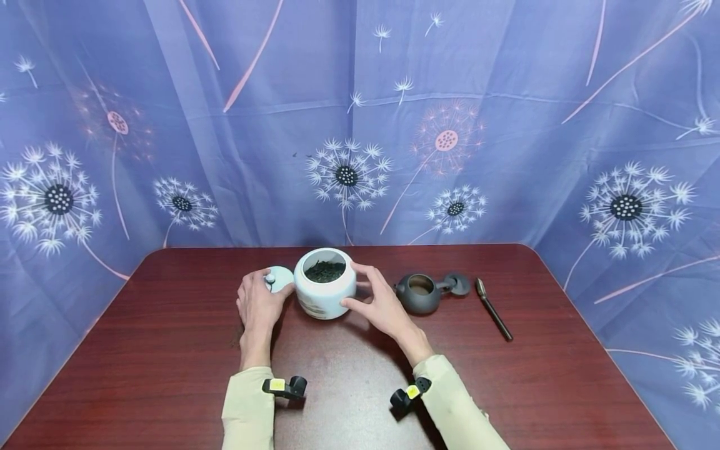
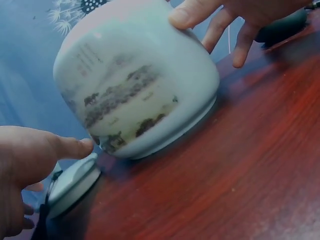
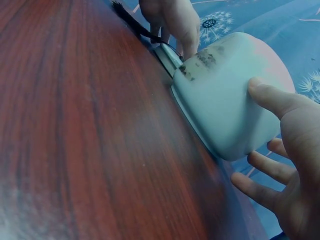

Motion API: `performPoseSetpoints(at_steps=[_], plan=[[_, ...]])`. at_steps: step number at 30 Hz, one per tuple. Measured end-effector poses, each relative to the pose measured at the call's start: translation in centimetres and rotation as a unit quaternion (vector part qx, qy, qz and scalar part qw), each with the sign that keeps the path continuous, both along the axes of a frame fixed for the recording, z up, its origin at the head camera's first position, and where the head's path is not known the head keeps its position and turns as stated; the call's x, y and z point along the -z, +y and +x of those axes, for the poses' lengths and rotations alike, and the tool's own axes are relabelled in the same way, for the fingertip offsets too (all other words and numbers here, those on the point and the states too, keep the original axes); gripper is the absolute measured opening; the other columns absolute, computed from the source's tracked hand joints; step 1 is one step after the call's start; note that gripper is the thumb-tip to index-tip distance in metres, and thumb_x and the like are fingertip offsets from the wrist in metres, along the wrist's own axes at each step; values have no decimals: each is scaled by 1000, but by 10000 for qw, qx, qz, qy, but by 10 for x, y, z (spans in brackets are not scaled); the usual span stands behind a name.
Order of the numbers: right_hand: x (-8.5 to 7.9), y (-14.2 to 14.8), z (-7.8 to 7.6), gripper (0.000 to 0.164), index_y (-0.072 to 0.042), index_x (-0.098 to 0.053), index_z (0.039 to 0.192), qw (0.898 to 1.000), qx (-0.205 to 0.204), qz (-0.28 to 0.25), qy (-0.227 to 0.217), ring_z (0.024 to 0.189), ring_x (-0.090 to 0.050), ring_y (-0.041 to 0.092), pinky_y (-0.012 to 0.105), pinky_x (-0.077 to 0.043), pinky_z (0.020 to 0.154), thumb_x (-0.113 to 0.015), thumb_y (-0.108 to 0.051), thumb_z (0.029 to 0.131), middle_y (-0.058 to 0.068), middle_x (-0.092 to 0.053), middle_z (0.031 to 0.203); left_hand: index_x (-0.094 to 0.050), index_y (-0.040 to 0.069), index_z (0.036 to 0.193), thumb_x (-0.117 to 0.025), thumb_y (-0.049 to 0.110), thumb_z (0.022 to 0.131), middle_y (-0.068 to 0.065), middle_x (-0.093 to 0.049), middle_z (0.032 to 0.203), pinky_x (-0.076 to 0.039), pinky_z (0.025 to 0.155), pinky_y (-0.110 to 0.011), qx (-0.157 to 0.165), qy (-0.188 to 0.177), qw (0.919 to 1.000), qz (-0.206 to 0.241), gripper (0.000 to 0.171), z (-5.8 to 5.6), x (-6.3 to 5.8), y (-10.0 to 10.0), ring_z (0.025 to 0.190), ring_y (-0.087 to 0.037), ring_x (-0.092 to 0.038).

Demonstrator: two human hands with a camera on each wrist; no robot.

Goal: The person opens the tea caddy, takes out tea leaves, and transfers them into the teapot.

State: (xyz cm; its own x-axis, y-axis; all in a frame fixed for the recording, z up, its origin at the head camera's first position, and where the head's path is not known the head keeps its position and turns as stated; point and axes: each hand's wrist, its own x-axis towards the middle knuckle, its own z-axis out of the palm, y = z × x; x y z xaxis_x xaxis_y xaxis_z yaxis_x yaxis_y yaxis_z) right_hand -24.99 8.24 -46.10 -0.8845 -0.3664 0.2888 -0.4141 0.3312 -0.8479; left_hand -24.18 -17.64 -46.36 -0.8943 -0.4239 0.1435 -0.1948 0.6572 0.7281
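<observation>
A round white tea jar with a painted landscape stands uncovered on the table, dark tea leaves inside. My right hand holds its right side, thumb on the front and forefinger near the rim, the other fingers spread. To the jar's left, the pale lid with a small knob lies flat on the table. Over the lid's left side rests my left hand, its thumb straight at the lid's edge close to the jar. A black tassel-like strip runs by the lid in the right wrist view.
Right of the jar is a dark teapot without its cover; a dark round lid lies beside its handle. Farther right lies a dark tea brush or pen-like tool. A blue dandelion-print curtain hangs behind the reddish table.
</observation>
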Motion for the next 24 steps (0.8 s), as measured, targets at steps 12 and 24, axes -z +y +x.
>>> performPoseSetpoints(at_steps=[12, 24], plan=[[0, 0, -1, 71, -37, -42, 144, 10000, 6, 22, 33, 122, -61, 25, 43, -57, 86, -80, -35, 84, -7, -46, 144, -63, 16, 128, -68, 38, 94, -2, -55, 135, -38, 107, -44, 758, 1536, 9779, 1197, 40, -4, -17, 9, 131, -24, -49], [1, 0, -1, 70, -37, -42, 143, 10000, 40, 78, 32, 121, -61, 24, 40, -58, 85, -80, -32, 84, -7, -46, 143, -46, 14, 145, -71, 30, 92, -6, -44, 149, -29, 118, -48, 2573, 1443, 9308, 2160, 61, -5, -21, 20, 139, -32, -44]])
